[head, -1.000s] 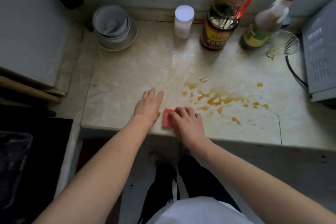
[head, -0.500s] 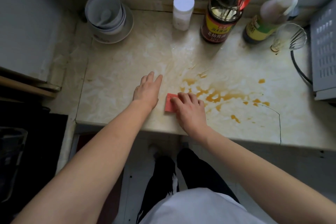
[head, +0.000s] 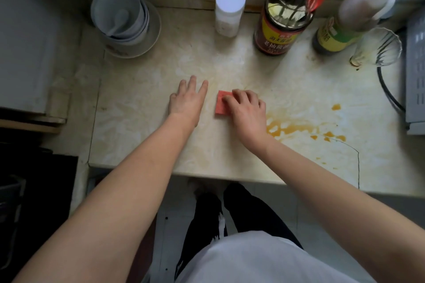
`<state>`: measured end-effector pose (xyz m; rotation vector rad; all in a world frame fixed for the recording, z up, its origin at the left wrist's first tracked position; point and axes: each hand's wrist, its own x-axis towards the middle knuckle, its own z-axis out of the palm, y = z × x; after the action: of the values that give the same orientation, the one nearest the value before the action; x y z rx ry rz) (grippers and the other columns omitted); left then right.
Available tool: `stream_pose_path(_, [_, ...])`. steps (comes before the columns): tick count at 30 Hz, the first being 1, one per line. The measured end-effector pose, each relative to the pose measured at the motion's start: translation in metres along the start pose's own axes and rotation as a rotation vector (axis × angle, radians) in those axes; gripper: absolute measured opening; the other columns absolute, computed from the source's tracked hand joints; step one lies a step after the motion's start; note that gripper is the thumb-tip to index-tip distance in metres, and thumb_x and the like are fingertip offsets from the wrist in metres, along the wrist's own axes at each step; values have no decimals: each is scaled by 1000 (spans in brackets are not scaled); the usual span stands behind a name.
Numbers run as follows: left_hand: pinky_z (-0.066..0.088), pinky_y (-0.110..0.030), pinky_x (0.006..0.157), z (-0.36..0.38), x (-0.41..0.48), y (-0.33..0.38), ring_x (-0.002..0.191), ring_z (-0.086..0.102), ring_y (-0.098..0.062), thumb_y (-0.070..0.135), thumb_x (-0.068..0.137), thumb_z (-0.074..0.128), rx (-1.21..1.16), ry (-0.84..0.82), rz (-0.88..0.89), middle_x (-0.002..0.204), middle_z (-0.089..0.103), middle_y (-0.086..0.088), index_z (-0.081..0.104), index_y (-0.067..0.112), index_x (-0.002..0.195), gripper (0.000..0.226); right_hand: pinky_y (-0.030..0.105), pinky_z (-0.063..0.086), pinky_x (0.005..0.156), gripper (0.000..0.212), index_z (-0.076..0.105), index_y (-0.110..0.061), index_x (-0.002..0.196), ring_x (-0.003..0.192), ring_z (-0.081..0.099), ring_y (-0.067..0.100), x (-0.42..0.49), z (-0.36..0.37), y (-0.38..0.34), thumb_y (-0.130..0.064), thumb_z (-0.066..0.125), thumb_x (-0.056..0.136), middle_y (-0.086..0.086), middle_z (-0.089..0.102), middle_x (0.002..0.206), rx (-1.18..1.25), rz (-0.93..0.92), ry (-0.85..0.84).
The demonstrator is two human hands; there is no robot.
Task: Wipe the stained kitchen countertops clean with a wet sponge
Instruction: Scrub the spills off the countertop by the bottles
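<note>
My right hand (head: 247, 110) presses down on the red sponge (head: 221, 104), fingers curled over its top, just left of the frame's centre. The sponge lies flat on the pale marbled countertop (head: 138, 126). My left hand (head: 187, 99) rests just to its left, palm down, fingers straight and slightly spread, holding nothing. Right of my right wrist, orange-yellow stains (head: 292, 130) spread across the counter toward the right edge, with smaller drops around them. Along the top of the frame, from left to right, stand a stack of white bowls (head: 119, 20) with a spoon inside, a white-lidded jar (head: 228, 11), a dark sauce bottle (head: 280, 27), a second bottle (head: 340, 32) with a yellow-green label, and a clear glass (head: 379, 47). A grey appliance (head: 416, 71) fills the right edge.
</note>
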<state>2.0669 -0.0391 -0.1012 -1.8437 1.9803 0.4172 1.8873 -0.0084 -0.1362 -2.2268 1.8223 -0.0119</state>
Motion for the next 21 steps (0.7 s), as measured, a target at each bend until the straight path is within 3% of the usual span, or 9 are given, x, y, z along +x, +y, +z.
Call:
stream_pose_path(5, [41, -55, 101, -9, 12, 0, 147, 4, -39, 13, 52, 95, -11, -82, -2, 163, -8, -9, 0, 31, 154, 141, 47, 36, 96, 35, 53, -30, 132, 130, 39, 33, 47, -8, 4, -26, 46, 98, 2, 47, 146, 27, 30, 10])
stream_pose_path(12, [42, -54, 102, -11, 14, -3, 146, 6, -41, 11, 51, 94, -24, -76, 22, 163, -7, -9, 3, 31, 155, 139, 49, 37, 101, 39, 51, -28, 136, 135, 37, 35, 110, -19, 5, -21, 44, 98, 4, 44, 149, 35, 54, 25])
stream_pose_path(21, [48, -52, 95, -8, 16, -6, 144, 10, -43, 14, 47, 95, 22, -55, 50, 162, -3, -12, 4, 29, 155, 141, 50, 38, 97, 45, 50, -26, 134, 132, 38, 35, 115, -26, 1, -13, 50, 92, 4, 46, 145, 45, 58, 12])
